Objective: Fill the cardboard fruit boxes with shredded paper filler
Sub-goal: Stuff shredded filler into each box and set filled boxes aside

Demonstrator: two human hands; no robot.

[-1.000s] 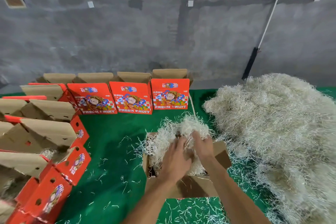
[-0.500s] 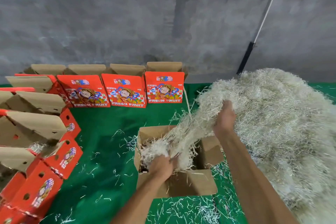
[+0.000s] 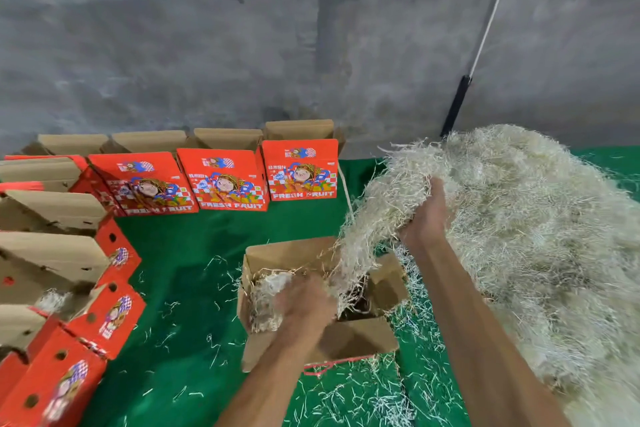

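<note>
Soft, even light fills the scene, with no glare. The rough grey concrete wall (image 3: 242, 45) at the far side is dim and mottled. Faint shadows lie on the green cloth floor covering (image 3: 194, 253). The left hand (image 3: 304, 308) is smeared by motion blur. The red printed cardboard fruit boxes (image 3: 62, 388) at the near left are blurred and stretched by wide-angle distortion.

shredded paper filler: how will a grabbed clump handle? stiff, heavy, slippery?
Likely floppy: the clump in the right hand trails a loose strand curtain into the open box. Probably light, since one hand lifts a big tuft off the shredded paper pile. Apt to shed: strands litter the green cloth.
</note>
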